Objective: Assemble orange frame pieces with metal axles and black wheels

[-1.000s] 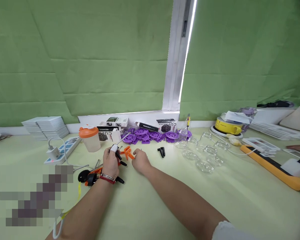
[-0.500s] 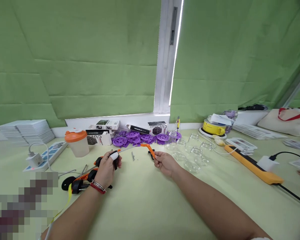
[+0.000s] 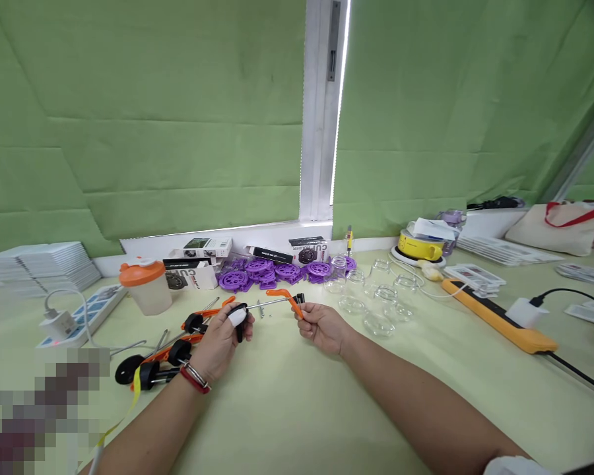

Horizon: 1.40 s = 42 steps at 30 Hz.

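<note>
My left hand [image 3: 222, 343] is closed around a black part [image 3: 240, 332] from which a thin metal rod [image 3: 267, 303] sticks out to the right. A white patch covers one of its fingers. My right hand [image 3: 324, 328] pinches a bent orange plastic arm [image 3: 296, 306], with a small black clip-like piece [image 3: 299, 299] beside it at the fingertips. The rod's far end reaches the orange arm; whether they touch, I cannot tell. Under the rod lie small metal pins [image 3: 261, 309]. Beside my left wrist are several orange-and-black rod assemblies [image 3: 179, 353].
Purple wheel-like parts [image 3: 235, 280] lie along the back, before cup-holder boxes [image 3: 198, 276]. Clear glass jars [image 3: 387, 297] stand right of them. An orange-lidded cup [image 3: 146, 293] and a white power strip [image 3: 92, 316] are left; an orange power strip [image 3: 497, 316] is right.
My left hand has moved right and slightly down, bringing the rod closer to my right hand. The orange arm has turned, and the rod now meets it lower along its length.
</note>
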Available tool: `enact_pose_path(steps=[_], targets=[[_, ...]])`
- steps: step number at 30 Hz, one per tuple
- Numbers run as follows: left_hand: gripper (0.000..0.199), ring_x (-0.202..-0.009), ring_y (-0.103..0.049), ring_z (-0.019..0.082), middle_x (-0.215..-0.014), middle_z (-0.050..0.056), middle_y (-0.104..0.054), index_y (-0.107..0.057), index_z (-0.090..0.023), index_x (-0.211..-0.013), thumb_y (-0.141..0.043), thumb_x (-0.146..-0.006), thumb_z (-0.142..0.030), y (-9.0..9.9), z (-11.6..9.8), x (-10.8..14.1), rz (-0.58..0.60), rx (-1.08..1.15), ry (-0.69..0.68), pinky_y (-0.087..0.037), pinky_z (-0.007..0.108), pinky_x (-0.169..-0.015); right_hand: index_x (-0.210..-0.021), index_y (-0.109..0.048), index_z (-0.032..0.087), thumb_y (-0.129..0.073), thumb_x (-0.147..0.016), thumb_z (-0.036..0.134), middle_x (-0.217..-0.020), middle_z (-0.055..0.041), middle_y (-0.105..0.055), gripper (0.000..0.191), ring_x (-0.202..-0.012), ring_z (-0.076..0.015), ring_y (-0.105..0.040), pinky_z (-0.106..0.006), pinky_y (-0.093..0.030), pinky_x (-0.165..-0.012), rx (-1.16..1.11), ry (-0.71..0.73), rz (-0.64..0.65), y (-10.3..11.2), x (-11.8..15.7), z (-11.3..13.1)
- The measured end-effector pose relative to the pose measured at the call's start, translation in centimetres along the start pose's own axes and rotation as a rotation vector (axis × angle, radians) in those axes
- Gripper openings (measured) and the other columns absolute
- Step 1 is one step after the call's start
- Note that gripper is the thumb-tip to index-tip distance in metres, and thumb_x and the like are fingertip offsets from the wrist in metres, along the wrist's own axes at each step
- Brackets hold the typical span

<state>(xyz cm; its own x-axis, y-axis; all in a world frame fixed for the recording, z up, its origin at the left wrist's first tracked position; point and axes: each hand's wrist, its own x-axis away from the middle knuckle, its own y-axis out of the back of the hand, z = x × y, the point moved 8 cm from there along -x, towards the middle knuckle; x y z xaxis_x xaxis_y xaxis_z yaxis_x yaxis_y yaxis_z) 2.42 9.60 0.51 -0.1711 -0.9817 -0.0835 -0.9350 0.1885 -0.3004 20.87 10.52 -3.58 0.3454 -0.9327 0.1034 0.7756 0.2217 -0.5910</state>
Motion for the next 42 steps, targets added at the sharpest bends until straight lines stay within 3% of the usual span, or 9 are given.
enact_pose_path(steps=[8,20,28,42], targets=[[0.014,-0.061,-0.056,0.012,-0.080,0.001,-0.061,-0.049,-0.019,-0.088,-0.057,-0.079,-0.026,-0.2,0.0,0.0,0.031,0.023,-0.001,-0.041,0.026,-0.056,-0.080,-0.061,0.011,-0.061,-0.069,0.011,-0.067,-0.0001,-0.050,0.012,-0.047,-0.0043,-0.032,-0.021,-0.022,-0.046,-0.034,0.011,0.033,-0.4,0.4,0.2],[0.029,-0.070,-0.052,0.012,-0.085,0.000,-0.056,-0.045,-0.022,-0.102,-0.061,-0.078,-0.025,-2.7,0.0,1.3,0.231,-0.161,-0.041,-0.040,0.029,-0.070,-0.084,-0.061,0.012,-0.065,-0.070,0.013,-0.069,-0.0002,-0.052,0.014,-0.047,-0.0042,-0.031,-0.023,-0.018,-0.048,0.029,-0.093,0.271,-3.1,1.6,-1.6],[0.030,-0.073,-0.046,0.012,-0.078,-0.002,-0.051,-0.041,-0.023,-0.103,-0.059,-0.079,-0.024,-4.1,0.0,2.2,0.313,-0.290,-0.053,-0.037,0.028,-0.072,-0.089,-0.065,0.013,-0.069,-0.072,0.021,-0.072,0.0000,-0.049,0.019,-0.049,-0.0039,-0.029,-0.024,-0.018,-0.050,0.067,-0.026,0.252,-2.8,1.5,-1.8],[0.033,-0.074,-0.040,0.012,-0.083,-0.002,-0.047,-0.047,-0.023,-0.104,-0.063,-0.075,-0.024,-4.3,0.0,2.4,0.300,-0.365,-0.037,-0.033,0.024,-0.068,-0.083,-0.061,0.015,-0.075,-0.067,0.024,-0.064,0.0023,-0.049,0.022,-0.047,-0.0048,-0.036,-0.024,-0.021,-0.050,0.048,0.013,0.138,-2.3,1.3,-2.2]])
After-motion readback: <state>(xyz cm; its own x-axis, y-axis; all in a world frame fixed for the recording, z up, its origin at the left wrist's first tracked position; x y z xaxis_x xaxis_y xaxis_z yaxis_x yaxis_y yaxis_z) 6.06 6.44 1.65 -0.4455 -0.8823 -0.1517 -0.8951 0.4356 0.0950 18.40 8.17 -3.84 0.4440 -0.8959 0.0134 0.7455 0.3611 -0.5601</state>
